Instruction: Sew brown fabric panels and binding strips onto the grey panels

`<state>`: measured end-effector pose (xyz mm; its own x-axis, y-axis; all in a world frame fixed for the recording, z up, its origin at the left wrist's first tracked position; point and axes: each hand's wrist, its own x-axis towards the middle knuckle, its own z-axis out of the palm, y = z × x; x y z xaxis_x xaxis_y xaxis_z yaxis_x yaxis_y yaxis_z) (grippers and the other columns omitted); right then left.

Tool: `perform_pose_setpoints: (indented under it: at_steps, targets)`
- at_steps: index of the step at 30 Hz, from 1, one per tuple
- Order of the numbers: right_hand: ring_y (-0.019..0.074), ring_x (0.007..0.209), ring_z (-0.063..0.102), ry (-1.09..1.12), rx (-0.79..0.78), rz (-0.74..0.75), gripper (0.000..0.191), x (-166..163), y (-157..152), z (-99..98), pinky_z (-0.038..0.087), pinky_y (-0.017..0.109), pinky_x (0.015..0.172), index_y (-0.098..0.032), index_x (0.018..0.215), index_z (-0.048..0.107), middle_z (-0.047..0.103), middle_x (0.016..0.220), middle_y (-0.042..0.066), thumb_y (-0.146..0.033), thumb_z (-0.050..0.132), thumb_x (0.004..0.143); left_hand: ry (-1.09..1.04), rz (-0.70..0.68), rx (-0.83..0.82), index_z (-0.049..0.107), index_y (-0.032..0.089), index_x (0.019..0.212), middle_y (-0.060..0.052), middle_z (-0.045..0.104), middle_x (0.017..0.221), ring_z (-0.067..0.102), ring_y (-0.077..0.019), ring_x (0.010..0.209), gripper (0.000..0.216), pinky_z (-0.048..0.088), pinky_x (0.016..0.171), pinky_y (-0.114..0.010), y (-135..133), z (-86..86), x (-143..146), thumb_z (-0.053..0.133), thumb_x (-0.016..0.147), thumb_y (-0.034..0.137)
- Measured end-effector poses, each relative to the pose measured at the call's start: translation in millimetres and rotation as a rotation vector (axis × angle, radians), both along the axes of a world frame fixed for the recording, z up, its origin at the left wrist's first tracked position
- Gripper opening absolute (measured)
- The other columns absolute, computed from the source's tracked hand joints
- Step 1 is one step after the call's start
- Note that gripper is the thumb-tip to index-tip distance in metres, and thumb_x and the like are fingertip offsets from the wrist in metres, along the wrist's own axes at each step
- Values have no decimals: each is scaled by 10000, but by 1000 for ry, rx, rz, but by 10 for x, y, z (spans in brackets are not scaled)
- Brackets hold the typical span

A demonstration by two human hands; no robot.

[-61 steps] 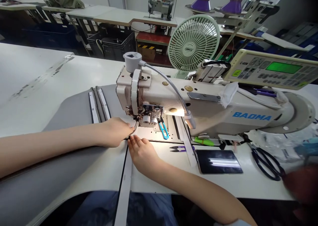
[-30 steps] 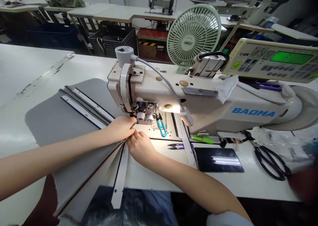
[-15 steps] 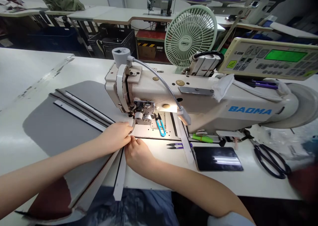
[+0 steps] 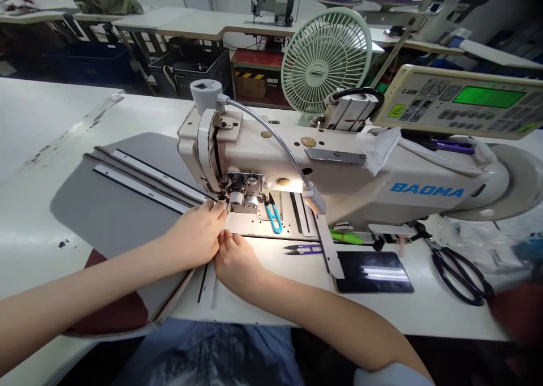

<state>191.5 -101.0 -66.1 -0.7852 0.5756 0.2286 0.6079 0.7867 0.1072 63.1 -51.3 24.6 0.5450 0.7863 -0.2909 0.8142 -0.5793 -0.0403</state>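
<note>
A grey fabric panel with white strips along its seams lies left of the sewing machine, one edge running under the needle area. My left hand rests on that edge, fingers closed and pressed down just in front of the presser foot. Against it, my right hand has its fingers curled in a pinch on a white strip with a black edge, whose end hangs out below the hand. The needle and the exact stitching point are hidden behind the machine head and my left fingers.
Blue thread snips lie on the machine bed, purple snips in front. Another white strip overlaps a phone. Black-handled scissors lie at right. A fan and control panel stand behind.
The panel and the strip under my hands have moved away from me toward the machine. Its lower part lies flatter. The other white strip has slid right, onto the phone's edge.
</note>
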Motion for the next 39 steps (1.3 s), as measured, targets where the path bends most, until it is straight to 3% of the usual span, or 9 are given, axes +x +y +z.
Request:
perform_pose_setpoints:
  at_steps: [4,8,12,16,22,27,30,34,39]
  targets:
    - [306,931,639,-4,-38,-4,285,-21,-5,-7,472,419,679,60,1111,672,685,1086,309,-49,482,927,14,85,-143,469,51,1405,-207,667,1187,631,-324,1094,524,501,884,-421,3,-114,-47,382,896,144]
    - [309,962,631,-25,-32,-15,309,2,69,49,470,411,685,23,1097,693,704,1066,271,-41,441,930,-74,153,-182,524,98,1334,-185,677,1188,662,-299,1078,459,509,881,-395,185,-233,-42,388,898,138]
    - [308,959,616,-46,-18,-27,307,20,80,80,445,395,661,-8,1056,716,704,1087,256,-46,438,931,-44,147,-188,466,102,1415,-180,667,1204,674,-308,1030,518,519,825,-392,147,-133,-40,397,911,197]
    - [280,847,596,-22,-70,-17,274,18,67,100,401,373,614,-31,956,722,710,963,236,-38,449,927,17,133,-278,388,117,1482,-172,685,1192,684,-327,1008,588,521,773,-399,4,-1,-62,412,904,227]
    - [279,870,582,-26,-106,-52,256,18,179,144,397,376,629,-36,930,711,699,923,222,-53,456,944,-151,220,-304,544,175,1304,-132,662,1273,641,-274,1147,431,495,924,-371,128,-123,-59,344,923,203]
    - [250,811,569,-36,-124,-42,241,34,138,155,366,345,594,-75,865,712,700,869,174,-42,480,923,-68,169,-277,533,224,1301,-100,726,1089,688,-303,969,421,496,753,-369,101,-44,-100,415,902,291]
    - [240,793,578,-40,-119,-14,241,39,84,169,368,335,582,-64,898,711,702,871,164,-33,473,924,-39,168,-324,577,239,1195,-73,738,969,690,-296,869,341,450,654,-344,41,42,-111,398,909,284]
    - [241,830,595,-45,-105,-33,290,29,130,171,402,339,609,-51,925,704,705,909,182,-26,416,953,-77,202,-305,584,204,1116,-92,730,1020,685,-269,886,336,445,686,-335,77,29,-74,331,899,164]
    - [229,842,605,-44,-112,-64,284,20,285,149,440,334,638,-65,929,691,702,921,161,-19,413,956,-85,182,-212,593,184,1085,-103,727,955,678,-262,868,313,437,690,-326,226,-81,-10,334,911,169]
